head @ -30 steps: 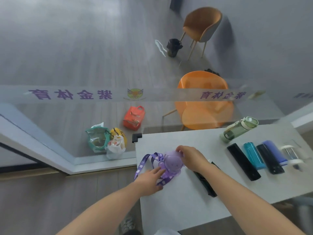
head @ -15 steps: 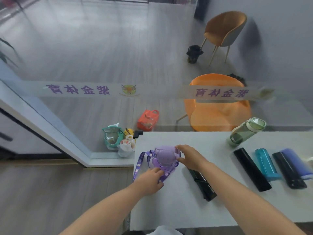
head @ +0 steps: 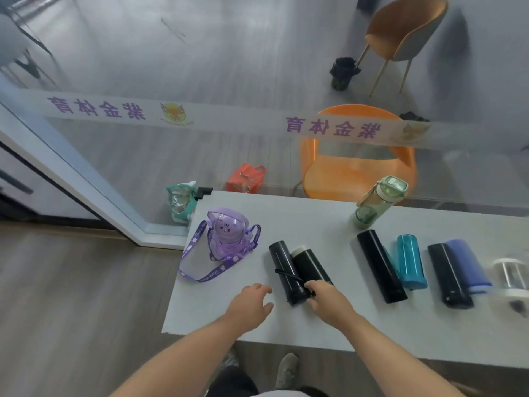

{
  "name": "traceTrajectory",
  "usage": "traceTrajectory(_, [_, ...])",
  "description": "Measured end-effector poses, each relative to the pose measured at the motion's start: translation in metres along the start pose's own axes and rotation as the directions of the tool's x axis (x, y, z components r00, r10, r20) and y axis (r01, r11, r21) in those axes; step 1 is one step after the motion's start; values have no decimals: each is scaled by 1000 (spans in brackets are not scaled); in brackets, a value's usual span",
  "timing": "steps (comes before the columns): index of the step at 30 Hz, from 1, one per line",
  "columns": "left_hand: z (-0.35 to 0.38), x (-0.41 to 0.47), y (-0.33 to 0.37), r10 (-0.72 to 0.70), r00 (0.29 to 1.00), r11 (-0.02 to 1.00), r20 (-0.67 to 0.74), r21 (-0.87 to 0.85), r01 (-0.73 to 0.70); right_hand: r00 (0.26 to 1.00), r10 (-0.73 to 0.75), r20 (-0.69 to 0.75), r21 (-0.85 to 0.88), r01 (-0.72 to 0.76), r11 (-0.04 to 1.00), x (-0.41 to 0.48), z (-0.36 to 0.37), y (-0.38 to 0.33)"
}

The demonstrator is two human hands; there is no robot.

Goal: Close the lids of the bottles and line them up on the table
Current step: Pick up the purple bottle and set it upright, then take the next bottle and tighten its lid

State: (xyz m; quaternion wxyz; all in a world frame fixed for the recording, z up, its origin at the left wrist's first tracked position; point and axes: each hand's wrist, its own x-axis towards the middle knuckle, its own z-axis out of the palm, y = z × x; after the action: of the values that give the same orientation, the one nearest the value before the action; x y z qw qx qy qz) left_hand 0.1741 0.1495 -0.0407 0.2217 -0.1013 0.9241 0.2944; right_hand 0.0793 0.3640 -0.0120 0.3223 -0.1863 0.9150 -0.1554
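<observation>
White table (head: 315, 219) on my feed: nine bottles, four black, five coloured or clear.
My left hand (head: 252, 303) hangs loose, holding nothing, just beside the slim black bottle (head: 282, 267), which lies flat against the white-rimmed black bottle (head: 309, 263); my right hand (head: 329, 300) curls round that one's near end. The purple bottle (head: 226, 236) stands upright at the far-left corner.

My table (head: 315, 222): matt pale grey, smooth. Purple bottle (head: 226, 239): translucent glossy plastic; its strap (head: 213, 275) woven cloth, printed. Slim black bottle (head: 282, 267): smooth, faint sheen. Wider black bottle (head: 310, 265) my right hand (head: 326, 300) grips: matt black, smooth. Green bottle (head: 375, 204), teal bottle (head: 409, 262): see-through plastic, shiny. Floor (head: 71, 296): wood-grain planks, low sheen. Orange chair (head: 357, 179): smooth plastic. Glass panel (head: 229, 81): glossy, reflective.
</observation>
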Motion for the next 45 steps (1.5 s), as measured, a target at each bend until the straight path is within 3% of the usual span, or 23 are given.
traceTrajectory(8, [66, 11, 21, -112, 994, 978, -15, -176, 107, 1000, 26, -4, 34, -26, 999, 9, 47, 9])
traceTrajectory(16, [81, 23, -5, -163, 985, 941, -49, -307, 141, 995, 96, -36, 65, -93, 994, 25, 81, 3])
traceTrajectory(24, [66, 25, -12, -177, 980, 895, -96, -431, 119, 986, 157, -61, 349, -126, 929, 35, 81, -15])
traceTrajectory(36, [-25, -10, 10, 65, 916, 965, -395, -209, -159, 995, 86, -52, 584, -39, 811, 21, -4, -63])
traceTrajectory(39, [-39, -3, 8, 117, 904, 975, -410, -127, -184, 993, 106, -48, 655, -49, 754, 26, -12, -68])
traceTrajectory(45, [-51, 4, -3, 218, 888, 975, -404, 127, -181, 994, 110, -28, 676, -63, 734, 34, -11, -79])
